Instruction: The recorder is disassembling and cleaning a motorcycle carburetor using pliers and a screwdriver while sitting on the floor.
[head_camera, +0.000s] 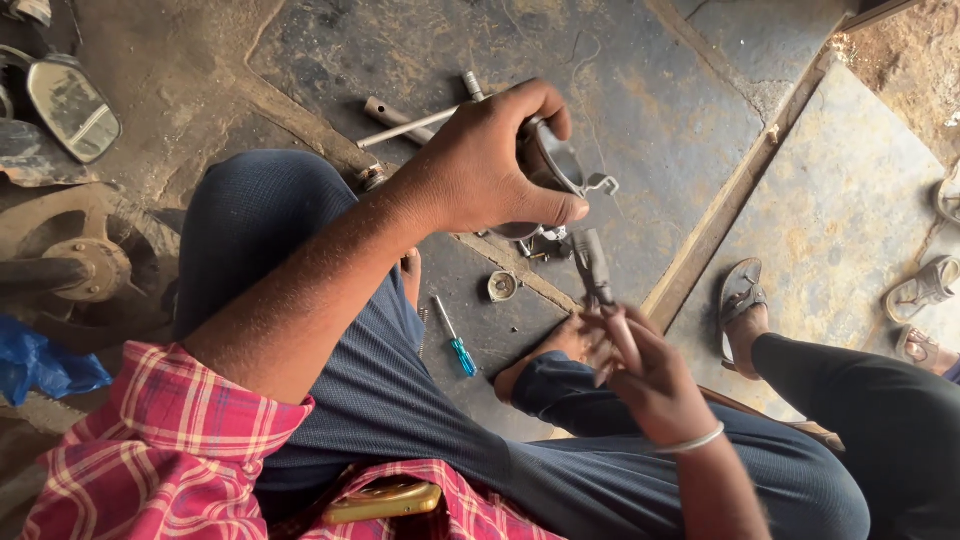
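My left hand (490, 165) grips a grey metal engine part (560, 175), a carburettor-like body, held above my lap. My right hand (645, 375) holds pliers (597, 275) by pinkish handles, and the jaws point up to the underside of the metal part. A silver bangle sits on my right wrist. I sit on the floor in dark blue trousers and a red checked shirt.
On the concrete floor lie a blue-handled screwdriver (456, 340), a small round metal cap (503, 286) and a socket wrench bar (415, 122). A mirror (72, 108) and a wheel hub (85, 270) are at left. Another person's sandalled foot (742, 315) is at right, with loose sandals (925, 290) beyond.
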